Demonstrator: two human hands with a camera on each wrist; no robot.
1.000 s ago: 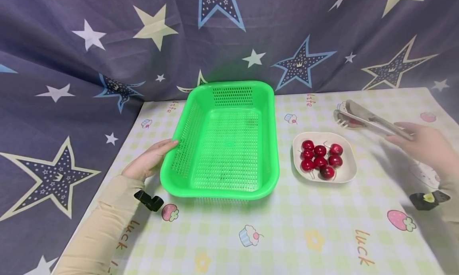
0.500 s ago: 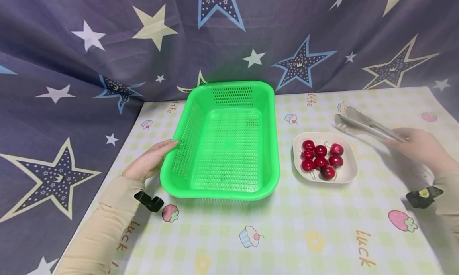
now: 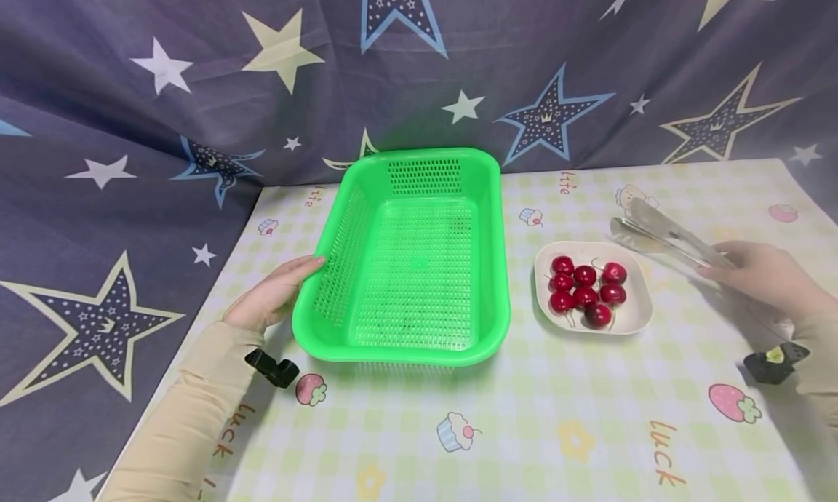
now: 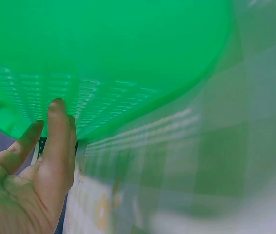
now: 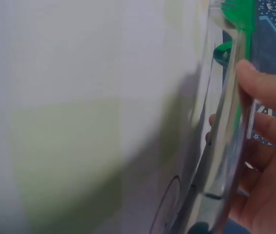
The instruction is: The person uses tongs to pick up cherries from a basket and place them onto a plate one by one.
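Observation:
My left hand (image 3: 275, 292) rests at the left side of a green plastic basket (image 3: 401, 353), its fingertips at the rim. In the left wrist view the fingers (image 4: 58, 129) are fairly straight against the perforated outer wall. My right hand (image 3: 762, 273) holds metal tongs (image 3: 681, 234) between thumb and fingers, over the table's right side. The tongs' two arms stand apart with nothing between their tips, which point left and away. Nearer and to the left of those tips sits a white dish (image 3: 631, 320) with several red cherries (image 3: 585, 296), some with stems.
A checked tablecloth (image 3: 524, 407) with printed cupcakes and strawberries covers the table. A dark star-patterned curtain (image 3: 432, 87) hangs right behind the basket and along the left side.
My right hand with the tongs has shifted slightly left and down. Tongs' tips hang a little lower than a second ago. Left hand, basket and dish stay put.

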